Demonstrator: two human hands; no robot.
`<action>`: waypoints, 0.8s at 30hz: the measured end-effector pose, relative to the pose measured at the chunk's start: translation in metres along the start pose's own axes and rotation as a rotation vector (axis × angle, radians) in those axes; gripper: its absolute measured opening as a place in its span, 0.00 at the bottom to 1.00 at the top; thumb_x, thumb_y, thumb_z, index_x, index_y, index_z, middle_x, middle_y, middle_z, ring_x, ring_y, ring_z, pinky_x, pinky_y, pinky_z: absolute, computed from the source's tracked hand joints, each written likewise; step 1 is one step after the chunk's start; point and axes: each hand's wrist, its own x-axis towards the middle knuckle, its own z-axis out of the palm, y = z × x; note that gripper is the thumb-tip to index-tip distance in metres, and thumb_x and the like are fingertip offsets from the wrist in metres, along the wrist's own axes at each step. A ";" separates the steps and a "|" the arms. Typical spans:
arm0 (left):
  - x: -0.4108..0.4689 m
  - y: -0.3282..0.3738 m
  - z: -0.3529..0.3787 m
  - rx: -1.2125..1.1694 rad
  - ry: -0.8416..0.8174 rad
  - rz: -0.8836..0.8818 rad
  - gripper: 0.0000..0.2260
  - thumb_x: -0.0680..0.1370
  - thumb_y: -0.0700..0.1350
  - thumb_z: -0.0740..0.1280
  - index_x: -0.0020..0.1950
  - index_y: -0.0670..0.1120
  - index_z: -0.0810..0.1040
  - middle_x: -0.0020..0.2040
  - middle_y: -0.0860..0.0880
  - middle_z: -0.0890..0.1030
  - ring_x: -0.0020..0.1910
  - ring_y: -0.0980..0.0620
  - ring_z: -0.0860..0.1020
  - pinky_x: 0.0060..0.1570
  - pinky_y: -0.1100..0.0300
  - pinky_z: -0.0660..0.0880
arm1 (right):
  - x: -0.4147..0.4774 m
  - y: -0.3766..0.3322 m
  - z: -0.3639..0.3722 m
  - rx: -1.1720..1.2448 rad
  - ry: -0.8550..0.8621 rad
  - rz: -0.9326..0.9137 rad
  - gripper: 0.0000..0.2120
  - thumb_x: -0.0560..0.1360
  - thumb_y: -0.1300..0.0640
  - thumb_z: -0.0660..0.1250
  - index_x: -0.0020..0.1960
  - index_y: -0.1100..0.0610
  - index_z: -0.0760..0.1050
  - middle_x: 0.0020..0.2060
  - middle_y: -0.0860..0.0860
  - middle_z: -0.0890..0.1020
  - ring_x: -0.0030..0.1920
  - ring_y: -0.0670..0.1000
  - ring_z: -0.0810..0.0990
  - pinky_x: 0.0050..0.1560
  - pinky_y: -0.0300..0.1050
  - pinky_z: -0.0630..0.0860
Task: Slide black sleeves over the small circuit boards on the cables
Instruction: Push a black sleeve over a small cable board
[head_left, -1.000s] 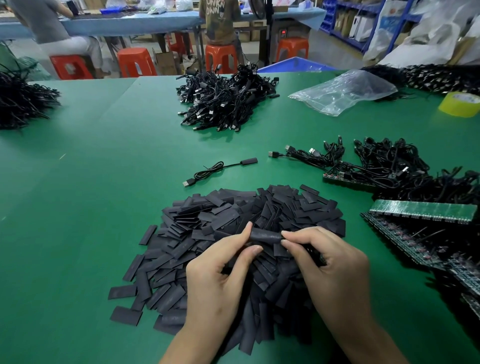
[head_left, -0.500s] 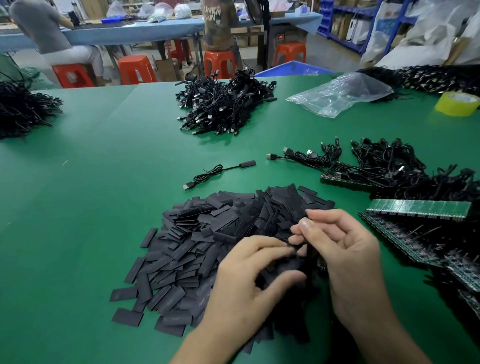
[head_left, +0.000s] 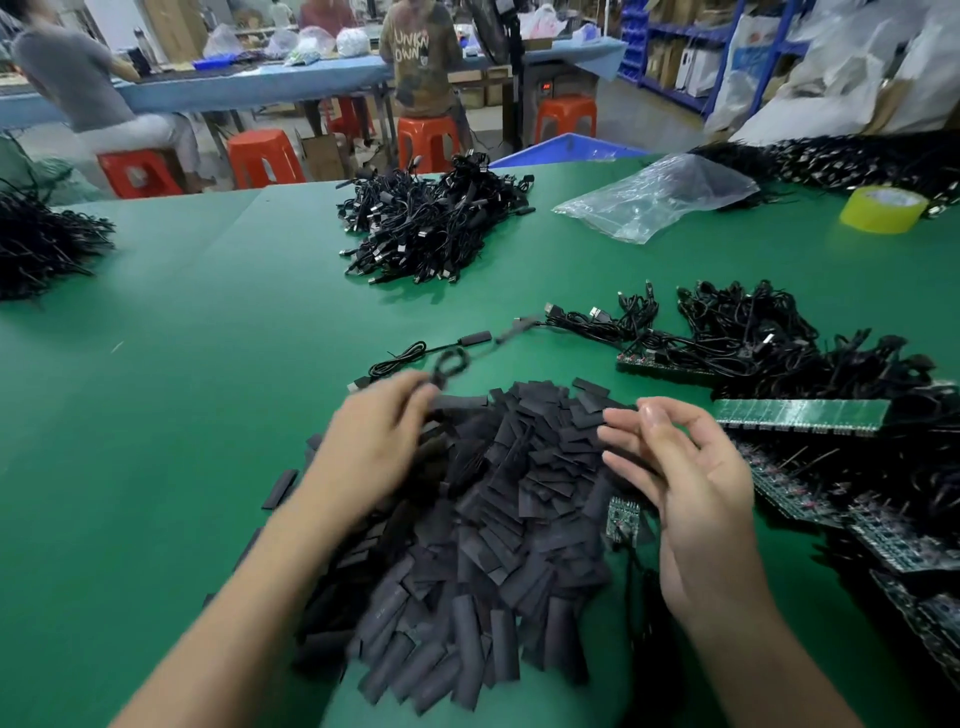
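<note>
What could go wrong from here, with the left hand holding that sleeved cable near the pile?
The sleeved cable in the left hand trails a loop close to the finished cable on the table; it might snag it. The bare circuit board lies on the sleeve pile beside the right hand and could get buried under loose sleeves.

Tbl (head_left: 208, 364) is carrying 4 cable heaps (head_left: 431, 223), 1 sleeve pile (head_left: 509, 519) (pcs too many to count), 1 tape roll (head_left: 883, 209), 1 clear bag (head_left: 660, 195).
</note>
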 end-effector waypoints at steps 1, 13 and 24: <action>0.018 -0.013 0.000 0.084 -0.008 -0.044 0.11 0.85 0.46 0.62 0.59 0.43 0.81 0.51 0.44 0.84 0.54 0.42 0.81 0.51 0.52 0.74 | 0.002 0.001 -0.002 -0.015 0.010 -0.006 0.05 0.82 0.57 0.66 0.53 0.59 0.78 0.47 0.55 0.87 0.49 0.53 0.87 0.48 0.42 0.84; 0.067 -0.050 0.024 0.375 0.017 -0.086 0.21 0.85 0.45 0.63 0.77 0.42 0.71 0.70 0.38 0.73 0.69 0.36 0.69 0.66 0.43 0.68 | 0.019 0.011 -0.016 -0.138 0.040 -0.067 0.09 0.83 0.59 0.63 0.50 0.58 0.82 0.40 0.50 0.86 0.41 0.46 0.82 0.42 0.39 0.82; -0.045 0.096 0.080 0.305 -0.347 0.405 0.24 0.79 0.66 0.64 0.72 0.58 0.76 0.58 0.52 0.71 0.61 0.49 0.67 0.59 0.53 0.68 | 0.030 0.025 -0.020 -0.266 0.071 -0.161 0.12 0.84 0.59 0.63 0.46 0.54 0.83 0.34 0.45 0.83 0.36 0.41 0.77 0.38 0.34 0.73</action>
